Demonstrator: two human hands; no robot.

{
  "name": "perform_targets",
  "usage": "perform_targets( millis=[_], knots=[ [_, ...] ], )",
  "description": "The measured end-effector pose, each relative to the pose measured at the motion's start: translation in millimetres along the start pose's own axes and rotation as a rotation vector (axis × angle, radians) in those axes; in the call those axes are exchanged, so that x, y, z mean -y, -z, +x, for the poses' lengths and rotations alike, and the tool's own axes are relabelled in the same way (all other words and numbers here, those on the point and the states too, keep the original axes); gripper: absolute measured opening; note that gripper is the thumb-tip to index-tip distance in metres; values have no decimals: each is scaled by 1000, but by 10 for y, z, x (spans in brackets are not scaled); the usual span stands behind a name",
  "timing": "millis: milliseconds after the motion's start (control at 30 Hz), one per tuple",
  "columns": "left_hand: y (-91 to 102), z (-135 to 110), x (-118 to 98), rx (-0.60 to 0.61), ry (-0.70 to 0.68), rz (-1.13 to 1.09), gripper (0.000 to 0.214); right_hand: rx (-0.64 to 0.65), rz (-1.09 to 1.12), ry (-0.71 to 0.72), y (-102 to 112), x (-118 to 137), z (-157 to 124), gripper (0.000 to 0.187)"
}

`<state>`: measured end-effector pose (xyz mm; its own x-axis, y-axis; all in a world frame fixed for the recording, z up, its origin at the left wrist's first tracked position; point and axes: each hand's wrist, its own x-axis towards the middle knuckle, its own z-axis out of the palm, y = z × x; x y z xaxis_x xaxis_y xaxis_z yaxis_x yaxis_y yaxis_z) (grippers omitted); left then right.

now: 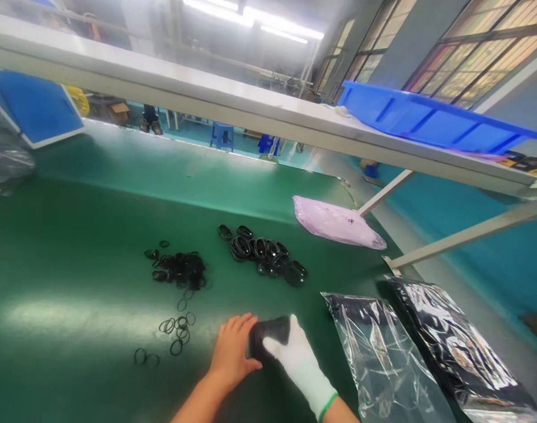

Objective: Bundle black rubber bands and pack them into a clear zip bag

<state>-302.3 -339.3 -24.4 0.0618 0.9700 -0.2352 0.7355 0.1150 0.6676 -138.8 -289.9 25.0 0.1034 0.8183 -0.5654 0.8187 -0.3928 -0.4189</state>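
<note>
Worktop: green surface (pixel 87 247), with one blue bin (pixel 436 120) on the white shelf (pixel 251 97) above.
Right hand (pixel 295 355): one, white-gloved, thumb and fingers around the right end of the black stack (pixel 268 336).
Left hand (pixel 234 349): one, bare, thumb spread from fingers, cupped against the stack's left end; cannot tell whether it grips.
Black stack: one, at the near edge, long axis roughly crosswise from hand to hand.
Black piles: two, thin rings (pixel 187 270) left, thicker glossy pieces (pixel 259 249) right; overlapping, uncountable.
Bags: one pink bag (pixel 334 222), two clear bags (pixel 383 352) at right.
</note>
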Motion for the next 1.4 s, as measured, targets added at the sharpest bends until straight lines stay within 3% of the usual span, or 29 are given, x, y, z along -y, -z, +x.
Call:
perform_targets(
  millis=[100, 200, 300, 400, 633, 900, 1067, 1167, 1267, 1400],
  knots=[
    [14, 5, -12, -13, 2, -18, 90, 85, 125, 35, 157, -54, 13, 71],
    [11, -6, -12, -23, 2, -31, 89, 55, 107, 14, 96, 17, -85, 88],
    [-25, -24, 9, -40, -15, -36, 84, -98, -82, -15, -152, 146, -222, 113],
    [-72, -27, 35, -84, -42, -31, 79, -213, -234, -45, -325, 220, -291, 107],
    [-137, -26, 74, -88, -44, -49, 72, -185, -253, -91, -334, 250, -263, 111],
    [-157, -31, 72, -135, -61, -10, 70, -352, -289, -92, -526, 310, -202, 108],
    [-187, -41, 24, -165, -47, 42, 63, -452, -281, -42, -541, 261, -148, 93],
    [-236, -67, -60, -132, -40, 58, 63, -384, -155, -45, -441, 207, -142, 96],
    [-204, -96, -225, -196, -87, 123, 62, -238, 137, -41, -259, 125, -182, 102],
    [67, -174, -668, -261, -375, 218, 61, -84, 461, -35, 104, -190, -381, 99]
  ],
)
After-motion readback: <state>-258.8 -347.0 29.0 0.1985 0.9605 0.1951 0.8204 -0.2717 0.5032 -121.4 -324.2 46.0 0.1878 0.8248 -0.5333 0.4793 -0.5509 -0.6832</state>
